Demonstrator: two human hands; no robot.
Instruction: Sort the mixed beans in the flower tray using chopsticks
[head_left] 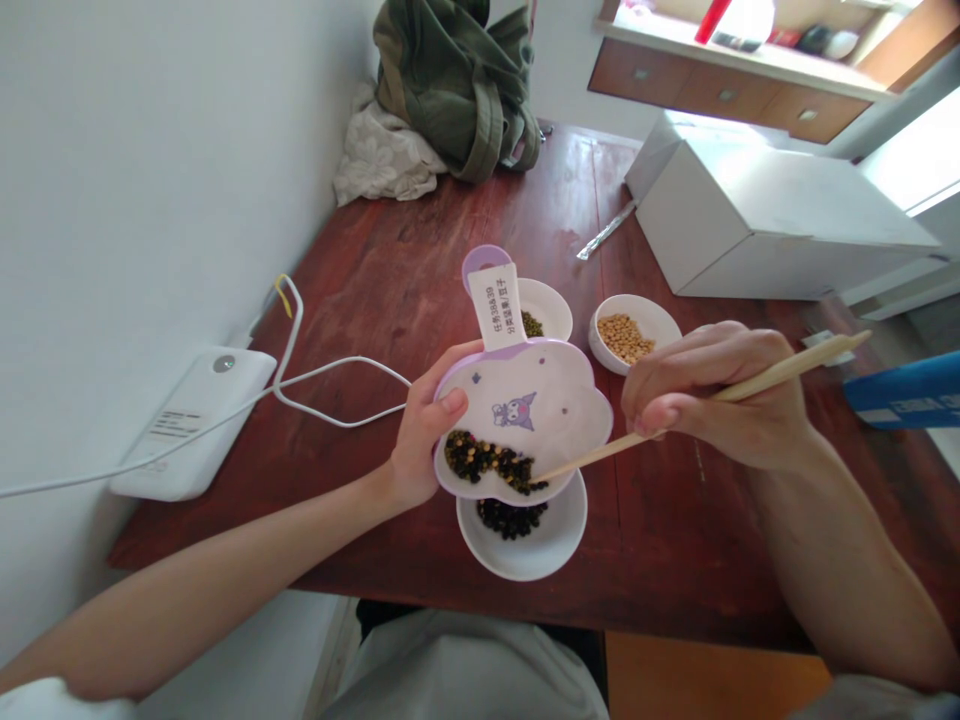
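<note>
My right hand (712,395) holds the wooden chopsticks (611,448), fingers (652,400) closed around them. Their long axis runs diagonally across the view: butt ends point up and right past my knuckles, tips point down and left. The tips sit over the plate (592,400), at the right edge of a heap of dark beans (487,462). I can't tell whether they touch any beans.

My left hand (420,430) grips the plate by its rim, thumb (452,403) on top; the other fingers are out of sight underneath. The plate is cloud-shaped, purple-rimmed, and held above the table (420,270). A paper label (496,307) stands at its far end.

Directly below sits a white bowl (517,562) of dark beans. Farther right, a second bowl (637,312) holds yellow soybeans (624,338).
</note>
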